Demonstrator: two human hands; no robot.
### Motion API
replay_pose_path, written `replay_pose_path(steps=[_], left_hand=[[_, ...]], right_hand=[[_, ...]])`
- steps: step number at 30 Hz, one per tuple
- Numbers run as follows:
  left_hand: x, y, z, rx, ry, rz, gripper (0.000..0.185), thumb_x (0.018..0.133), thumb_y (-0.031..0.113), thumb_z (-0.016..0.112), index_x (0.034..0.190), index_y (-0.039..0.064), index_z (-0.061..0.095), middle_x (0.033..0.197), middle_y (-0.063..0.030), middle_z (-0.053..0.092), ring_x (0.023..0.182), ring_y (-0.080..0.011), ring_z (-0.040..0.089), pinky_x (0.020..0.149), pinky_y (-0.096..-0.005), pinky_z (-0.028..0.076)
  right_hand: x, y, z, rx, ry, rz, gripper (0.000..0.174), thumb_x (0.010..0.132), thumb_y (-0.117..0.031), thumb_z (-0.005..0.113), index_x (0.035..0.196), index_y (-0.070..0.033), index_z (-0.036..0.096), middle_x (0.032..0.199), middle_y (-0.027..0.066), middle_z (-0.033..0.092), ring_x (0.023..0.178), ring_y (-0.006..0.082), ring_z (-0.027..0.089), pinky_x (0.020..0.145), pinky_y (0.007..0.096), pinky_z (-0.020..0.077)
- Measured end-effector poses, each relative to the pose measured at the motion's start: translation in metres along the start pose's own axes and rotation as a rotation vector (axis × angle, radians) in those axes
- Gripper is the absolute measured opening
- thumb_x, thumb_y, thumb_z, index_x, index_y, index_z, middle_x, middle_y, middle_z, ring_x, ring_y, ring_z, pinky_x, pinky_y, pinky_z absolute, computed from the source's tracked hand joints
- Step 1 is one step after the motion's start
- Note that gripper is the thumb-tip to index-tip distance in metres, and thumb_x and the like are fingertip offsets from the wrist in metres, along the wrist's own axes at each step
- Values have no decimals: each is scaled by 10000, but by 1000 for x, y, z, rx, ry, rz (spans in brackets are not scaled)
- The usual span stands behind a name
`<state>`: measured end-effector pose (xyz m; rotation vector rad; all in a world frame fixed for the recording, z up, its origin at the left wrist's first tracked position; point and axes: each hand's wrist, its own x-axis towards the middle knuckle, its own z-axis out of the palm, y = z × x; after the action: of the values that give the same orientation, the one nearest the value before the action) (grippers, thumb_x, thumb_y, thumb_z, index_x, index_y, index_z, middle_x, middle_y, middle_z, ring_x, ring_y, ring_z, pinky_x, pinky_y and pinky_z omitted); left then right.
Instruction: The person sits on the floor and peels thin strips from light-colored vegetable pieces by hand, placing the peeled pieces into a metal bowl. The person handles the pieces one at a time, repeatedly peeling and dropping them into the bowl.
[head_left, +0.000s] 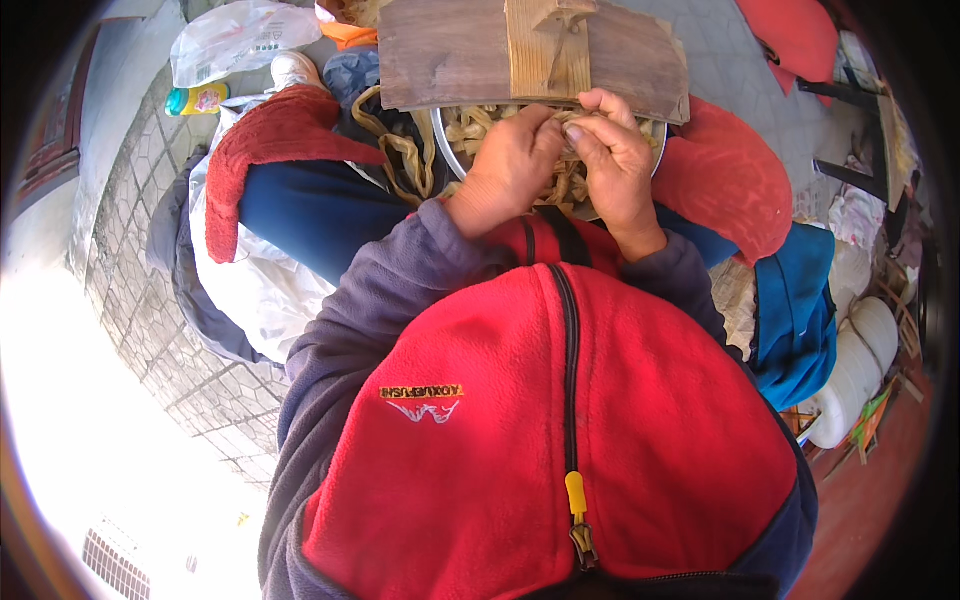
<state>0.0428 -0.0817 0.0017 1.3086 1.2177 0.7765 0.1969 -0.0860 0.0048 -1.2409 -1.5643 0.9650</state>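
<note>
Both hands meet over a round metal basin (452, 156) held between the knees. Pinched in the fingers of my left hand (511, 161) and my right hand (619, 161) is a tan, plant-like strip (568, 120), largely covered by the fingers. Inside the basin lie many short pieces of the same tan material (471, 126). A wooden board (450, 56) with a lighter crosspiece (551, 52) sits across the basin's far side and hides part of it. Longer tan strips (409, 154) hang beside the basin on the left, near my left forearm.
Red cloths (277, 135) cover both knees. Beyond the left knee are a clear plastic bag (244, 37) and a yellow container with a green cap (196, 100). An orange-rimmed container (349, 30) stands behind. At right lie a blue cloth (795, 307) and a white cylindrical object (855, 367).
</note>
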Motion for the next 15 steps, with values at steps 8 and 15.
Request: replay_pose_path(steps=[8, 15], left_hand=[[-43, -24, -18, -219, -189, -37, 280, 1014, 279, 518, 1023, 19, 622, 665, -87, 558, 545, -202, 523, 530, -337, 436], [-35, 7, -26, 605, -22, 279, 179, 915, 202, 620, 1027, 65, 647, 823, -180, 655, 769, -385, 647, 635, -445, 515]], right_hand=[[16, 32, -28, 832, 203, 335, 161, 951, -71, 602, 1085, 3, 651, 1109, 73, 634, 978, 159, 624, 871, 289, 514], [18, -19, -44, 48, -419, 324, 257, 970, -232, 613, 1037, 14, 644, 984, 51, 595, 902, 121, 548, 804, 275, 460]])
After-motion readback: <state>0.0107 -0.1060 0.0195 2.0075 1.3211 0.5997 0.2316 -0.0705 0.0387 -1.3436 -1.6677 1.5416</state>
